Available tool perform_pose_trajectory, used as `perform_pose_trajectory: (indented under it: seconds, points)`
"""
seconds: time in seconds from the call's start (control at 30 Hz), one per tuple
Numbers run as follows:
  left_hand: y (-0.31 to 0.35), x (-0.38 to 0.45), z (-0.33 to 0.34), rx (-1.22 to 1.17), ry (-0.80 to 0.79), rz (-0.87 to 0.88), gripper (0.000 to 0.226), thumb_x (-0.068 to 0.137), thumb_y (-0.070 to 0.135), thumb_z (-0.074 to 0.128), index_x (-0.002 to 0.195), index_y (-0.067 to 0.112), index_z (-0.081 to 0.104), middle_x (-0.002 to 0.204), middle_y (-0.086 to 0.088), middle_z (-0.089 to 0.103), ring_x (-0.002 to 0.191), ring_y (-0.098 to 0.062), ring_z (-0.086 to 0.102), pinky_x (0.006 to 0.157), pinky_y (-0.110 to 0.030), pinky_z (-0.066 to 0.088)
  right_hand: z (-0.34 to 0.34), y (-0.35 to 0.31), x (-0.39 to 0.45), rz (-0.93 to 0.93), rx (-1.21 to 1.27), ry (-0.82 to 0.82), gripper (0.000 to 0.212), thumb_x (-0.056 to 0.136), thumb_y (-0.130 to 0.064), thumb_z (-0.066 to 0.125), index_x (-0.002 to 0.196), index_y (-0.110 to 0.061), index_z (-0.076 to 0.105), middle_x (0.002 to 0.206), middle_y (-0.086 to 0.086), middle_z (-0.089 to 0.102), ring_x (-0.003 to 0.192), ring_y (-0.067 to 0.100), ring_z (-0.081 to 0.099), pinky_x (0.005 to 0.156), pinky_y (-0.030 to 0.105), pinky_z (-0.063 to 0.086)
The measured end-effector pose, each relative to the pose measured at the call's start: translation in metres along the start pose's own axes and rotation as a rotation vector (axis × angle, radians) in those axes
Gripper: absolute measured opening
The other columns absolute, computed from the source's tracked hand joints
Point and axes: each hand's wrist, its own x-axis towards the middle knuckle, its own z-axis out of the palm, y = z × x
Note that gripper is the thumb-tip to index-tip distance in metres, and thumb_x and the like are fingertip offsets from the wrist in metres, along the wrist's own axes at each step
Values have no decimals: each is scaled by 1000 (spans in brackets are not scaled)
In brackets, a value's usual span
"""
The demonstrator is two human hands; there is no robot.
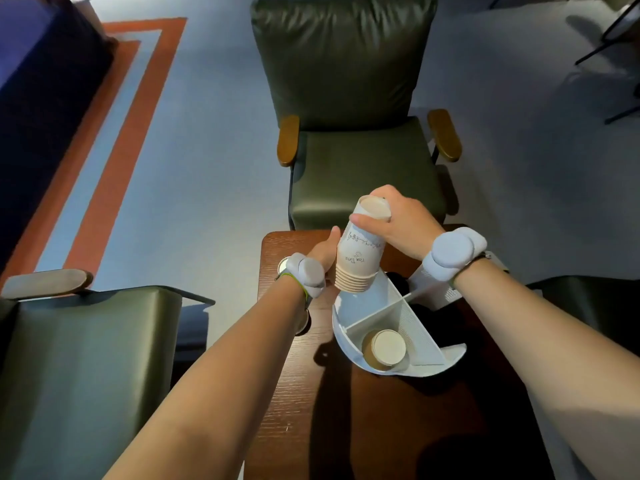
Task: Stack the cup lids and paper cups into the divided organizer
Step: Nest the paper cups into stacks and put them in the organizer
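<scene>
A nested stack of pale paper cups (360, 254) hangs upside down, slightly tilted, over the far left compartment of the white divided organizer (429, 344). My right hand (398, 220) grips the stack's upper end. My left hand (323, 252) holds its lower part from the left. Another brown cup stack (382, 348) stands upside down in the organizer's near compartment. A lid (283, 265) shows at the table's far left corner, partly behind my left wrist.
The organizer sits on a small dark wooden table (346, 410). A green armchair (360, 157) stands just beyond the table, and another green seat (86, 358) is on the left. A white printed item (440, 289) lies behind the organizer.
</scene>
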Motion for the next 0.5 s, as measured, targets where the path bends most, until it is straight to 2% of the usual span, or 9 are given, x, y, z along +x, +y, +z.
perform_pose_trajectory:
  seconds: [0.03,0.1,0.17,0.2,0.23,0.33,0.43,0.5]
  points:
    - [-4,3,-4,43,-34,10,63,93,61,32,131,15,51,127,-17,61,122,-34,55,98,-40,49,3,1,-1,8,-2,-22,53,83,-51,60,122,-19,46,116,4,59,104,21,58,85,34,53]
    - [-9,4,-10,96,-60,38,57,90,60,42,123,16,56,111,-20,66,109,-25,61,71,-28,54,9,2,-3,9,-28,-56,53,81,-51,62,121,-20,45,116,4,59,104,20,59,87,36,54]
    - [-13,5,-16,143,-45,51,41,84,58,53,93,20,64,71,-8,73,74,-17,67,55,-21,49,14,3,-5,3,-49,-64,54,80,-53,63,121,-22,46,116,3,60,104,20,59,87,39,55]
    - [-16,7,-18,163,-28,50,37,81,56,56,78,20,64,55,-2,68,59,-16,62,51,-20,48,17,4,-6,-2,-68,-72,54,79,-53,64,120,-23,46,116,2,60,104,20,59,87,38,55]
    - [-19,8,-20,178,-11,35,35,80,53,58,68,20,62,50,1,64,51,-14,58,49,-20,47,19,5,-9,-10,-101,-83,55,78,-53,65,119,-23,46,116,1,60,103,19,59,86,36,55]
    - [-32,15,-26,212,-21,-19,30,81,47,59,67,20,61,48,6,65,52,-11,57,50,-20,44,30,11,-12,-51,-285,-118,53,75,-55,66,116,-26,49,115,-2,61,100,17,58,82,33,53]
    - [-40,16,-23,263,-48,-72,26,81,43,60,73,19,62,70,0,68,61,-12,60,57,-22,42,37,17,-18,-47,-416,-141,56,74,-54,69,119,-27,51,116,1,59,102,19,58,78,29,50]
    - [-44,14,-17,289,-60,-107,21,83,39,60,81,18,59,84,-4,62,68,-14,54,63,-26,38,42,21,-21,-53,-472,-177,60,74,-51,70,126,-27,50,124,2,56,110,21,56,85,30,52]
